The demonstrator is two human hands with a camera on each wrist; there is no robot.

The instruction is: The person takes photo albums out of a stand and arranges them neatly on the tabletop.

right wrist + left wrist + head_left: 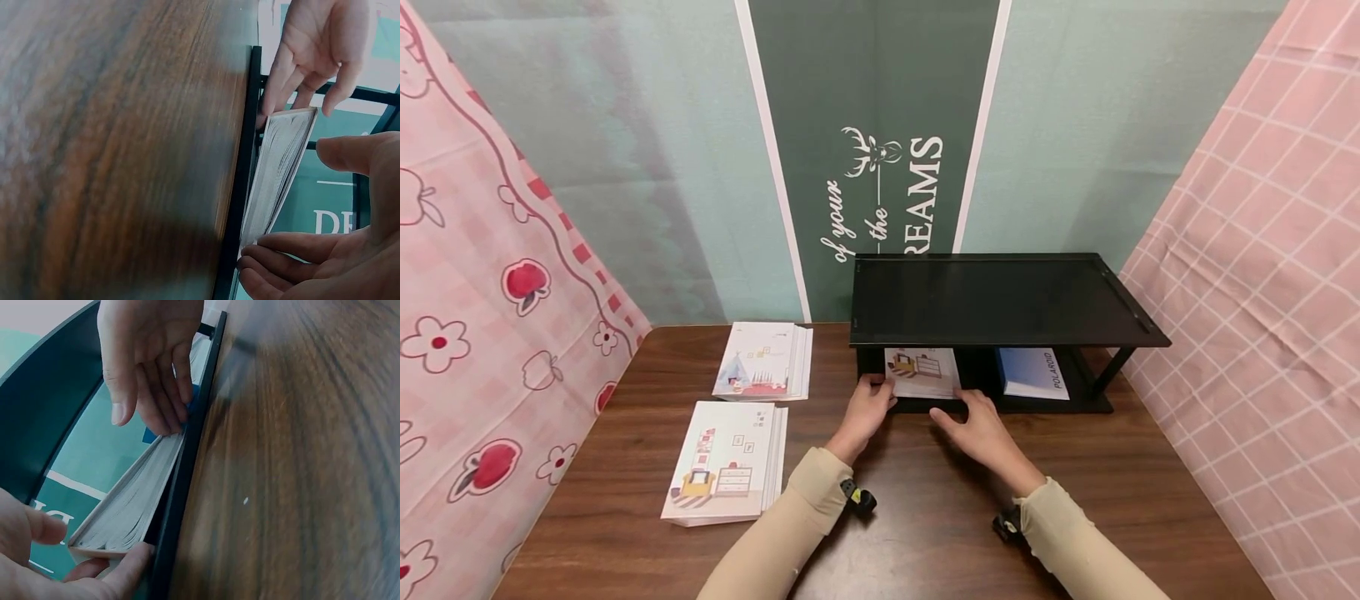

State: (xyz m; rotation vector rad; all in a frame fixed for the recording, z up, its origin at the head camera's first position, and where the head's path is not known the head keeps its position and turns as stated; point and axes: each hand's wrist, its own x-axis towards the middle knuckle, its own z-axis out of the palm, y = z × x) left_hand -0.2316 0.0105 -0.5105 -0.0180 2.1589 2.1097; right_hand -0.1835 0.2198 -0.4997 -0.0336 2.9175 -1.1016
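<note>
A thick white notebook (925, 372), its cover drawn with a chair and a drawer chest, lies at the left of the lower tier of a black two-tier rack (1000, 300). My left hand (867, 412) touches its left end with the fingers; in the left wrist view the thumb stands off the notebook's pages (128, 503). At the opposite end, my right hand (985, 429) rests its fairly straight fingertips, thumb spread away, as the right wrist view shows. Farther right on that tier lies a blue and white POLAROID book (1033, 373).
Two stacks of white illustrated notebooks lie on the left of the wooden table (925, 533): a back stack (760, 358) and a front stack (722, 458). The rack's upper shelf overhangs the lower tier. Printed curtains (662, 167) hang behind and on both sides.
</note>
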